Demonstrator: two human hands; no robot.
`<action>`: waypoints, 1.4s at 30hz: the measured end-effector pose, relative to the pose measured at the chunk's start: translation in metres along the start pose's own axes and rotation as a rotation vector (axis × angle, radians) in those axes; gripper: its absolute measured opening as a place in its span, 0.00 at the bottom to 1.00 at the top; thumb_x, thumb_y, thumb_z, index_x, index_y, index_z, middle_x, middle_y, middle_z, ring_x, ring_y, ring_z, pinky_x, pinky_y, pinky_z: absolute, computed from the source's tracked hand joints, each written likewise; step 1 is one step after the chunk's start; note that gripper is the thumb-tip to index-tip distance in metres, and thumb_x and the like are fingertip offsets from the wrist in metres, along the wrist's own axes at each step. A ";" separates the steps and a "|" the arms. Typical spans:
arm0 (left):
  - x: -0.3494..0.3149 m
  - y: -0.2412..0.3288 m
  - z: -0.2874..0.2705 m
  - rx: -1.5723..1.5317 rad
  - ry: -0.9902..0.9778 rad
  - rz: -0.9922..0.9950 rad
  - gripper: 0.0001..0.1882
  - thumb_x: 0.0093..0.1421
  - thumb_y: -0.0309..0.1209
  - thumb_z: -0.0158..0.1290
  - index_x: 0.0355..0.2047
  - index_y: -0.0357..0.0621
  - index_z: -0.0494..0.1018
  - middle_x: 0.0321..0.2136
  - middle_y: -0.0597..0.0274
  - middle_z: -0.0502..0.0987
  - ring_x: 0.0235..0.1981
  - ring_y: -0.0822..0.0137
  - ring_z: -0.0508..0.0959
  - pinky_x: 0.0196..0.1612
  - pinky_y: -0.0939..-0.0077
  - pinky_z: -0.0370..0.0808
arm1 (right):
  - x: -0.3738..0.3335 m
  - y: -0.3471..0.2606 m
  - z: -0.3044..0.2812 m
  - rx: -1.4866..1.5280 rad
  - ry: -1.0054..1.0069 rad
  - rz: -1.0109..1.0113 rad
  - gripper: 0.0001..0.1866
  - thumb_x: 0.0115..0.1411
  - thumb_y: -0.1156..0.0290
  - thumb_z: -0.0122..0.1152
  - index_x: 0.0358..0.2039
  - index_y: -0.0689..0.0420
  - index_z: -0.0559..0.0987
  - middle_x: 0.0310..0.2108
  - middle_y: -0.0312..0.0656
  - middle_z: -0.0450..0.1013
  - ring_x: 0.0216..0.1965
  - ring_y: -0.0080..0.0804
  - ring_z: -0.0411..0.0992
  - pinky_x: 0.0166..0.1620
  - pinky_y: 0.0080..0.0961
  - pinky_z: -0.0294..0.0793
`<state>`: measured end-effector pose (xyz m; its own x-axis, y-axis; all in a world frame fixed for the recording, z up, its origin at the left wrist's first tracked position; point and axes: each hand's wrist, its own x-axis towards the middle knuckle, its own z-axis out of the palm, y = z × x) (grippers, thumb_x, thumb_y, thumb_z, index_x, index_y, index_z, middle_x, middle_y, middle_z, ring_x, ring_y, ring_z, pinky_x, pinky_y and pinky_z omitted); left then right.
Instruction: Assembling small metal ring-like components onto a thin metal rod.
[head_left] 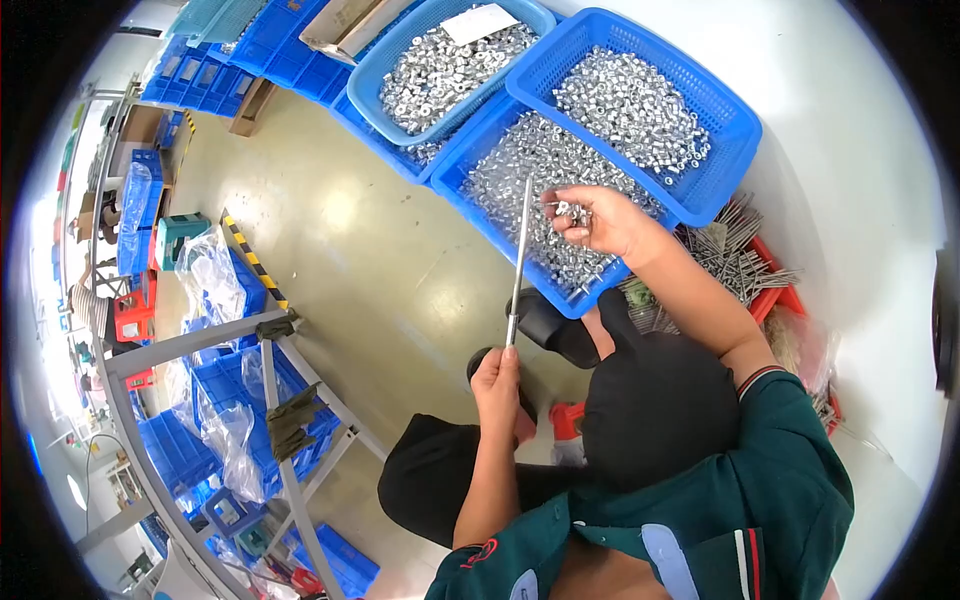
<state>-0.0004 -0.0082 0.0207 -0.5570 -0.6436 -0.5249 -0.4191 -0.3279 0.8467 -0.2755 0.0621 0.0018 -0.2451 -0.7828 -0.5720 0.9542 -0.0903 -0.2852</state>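
Note:
My left hand [494, 385] is closed round the lower end of a long, thin metal rod [521, 250], which it holds nearly upright. Whether any pieces are threaded on the rod is too fine to tell. Close to the rod's upper part, my right hand [605, 222] has its fingers curled round several small metal collars [572, 211], some showing between the fingertips. Both hands are in front of a blue crate [478, 222] heaped with loose silvery collars [535, 150], and my right hand is over it.
A blue perforated basket [735, 120] of collars rests on the crate's right side. Behind stands a light blue tub [362, 92] of collars with white paper on top. Bundled metal rods [725, 250] lie at right. A metal frame [190, 345] and blue bins [180, 450] stand left.

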 end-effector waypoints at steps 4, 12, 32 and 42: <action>0.000 -0.002 0.000 0.009 -0.004 0.000 0.15 0.59 0.37 0.48 0.19 0.44 0.66 0.11 0.75 0.60 0.11 0.83 0.57 0.13 0.88 0.52 | 0.001 -0.001 -0.002 0.009 0.037 -0.052 0.10 0.57 0.73 0.47 0.37 0.64 0.70 0.26 0.40 0.66 0.20 0.20 0.62 0.15 0.10 0.56; 0.001 -0.007 -0.002 0.075 -0.021 0.007 0.14 0.59 0.36 0.48 0.19 0.43 0.67 0.13 0.74 0.62 0.13 0.83 0.58 0.15 0.87 0.53 | 0.004 -0.004 -0.014 0.071 -0.168 -0.014 0.10 0.60 0.69 0.47 0.38 0.63 0.69 0.23 0.35 0.63 0.15 0.13 0.56 0.13 0.07 0.52; -0.002 0.003 -0.013 0.252 -0.004 0.091 0.14 0.59 0.35 0.49 0.22 0.37 0.69 0.17 0.75 0.64 0.19 0.82 0.60 0.21 0.87 0.56 | -0.014 -0.029 0.019 -0.569 -0.188 -0.184 0.11 0.53 0.65 0.58 0.26 0.61 0.77 0.12 0.31 0.62 0.10 0.13 0.53 0.12 0.12 0.46; -0.001 0.011 -0.011 0.254 0.012 0.128 0.14 0.58 0.35 0.50 0.21 0.38 0.69 0.17 0.75 0.64 0.20 0.83 0.60 0.23 0.87 0.58 | 0.002 -0.007 0.006 -0.133 -0.233 -0.146 0.14 0.59 0.61 0.51 0.30 0.61 0.72 0.18 0.31 0.61 0.13 0.11 0.53 0.15 0.09 0.49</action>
<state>0.0041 -0.0187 0.0315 -0.6091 -0.6770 -0.4132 -0.5135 -0.0604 0.8560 -0.2819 0.0580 0.0073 -0.3176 -0.8891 -0.3297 0.8769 -0.1431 -0.4588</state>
